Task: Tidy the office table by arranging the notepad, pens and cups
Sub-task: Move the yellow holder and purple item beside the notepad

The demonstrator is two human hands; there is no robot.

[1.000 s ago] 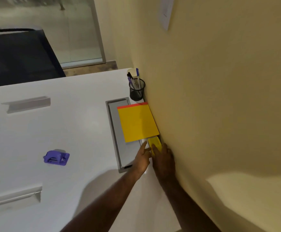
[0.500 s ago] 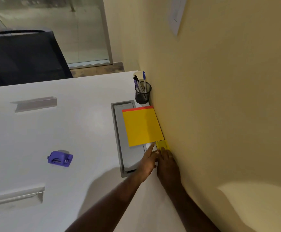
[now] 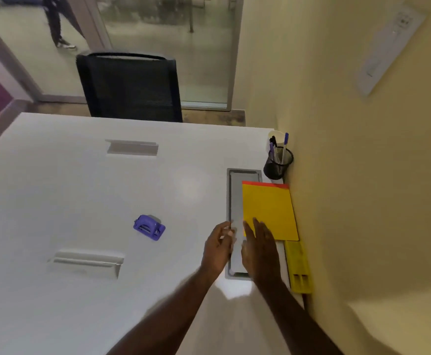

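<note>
A yellow notepad (image 3: pixel 269 211) with a red top strip lies flat against the wall on the white table (image 3: pixel 81 201). Behind it a black mesh holder (image 3: pixel 278 163) carries several pens, and a white cup (image 3: pixel 275 135) stands behind that. A long yellow box (image 3: pixel 298 267) lies along the wall, just nearer than the notepad. My right hand (image 3: pixel 260 249) hovers flat with fingers apart over the notepad's near left corner. My left hand (image 3: pixel 218 248) is beside it, fingers loosely curled, empty.
A grey cable hatch (image 3: pixel 234 201) is set into the table under the notepad's left edge. A purple hole punch (image 3: pixel 149 227) sits mid-table. Two recessed slots (image 3: pixel 132 147) (image 3: pixel 87 262) lie further left. A black chair (image 3: pixel 129 88) stands at the far edge; the yellow wall (image 3: pixel 363 175) bounds the right.
Both hands have left the yellow box and drawn back to the left, now hovering over the hatch. The box lies along the wall. The camera has tilted up.
</note>
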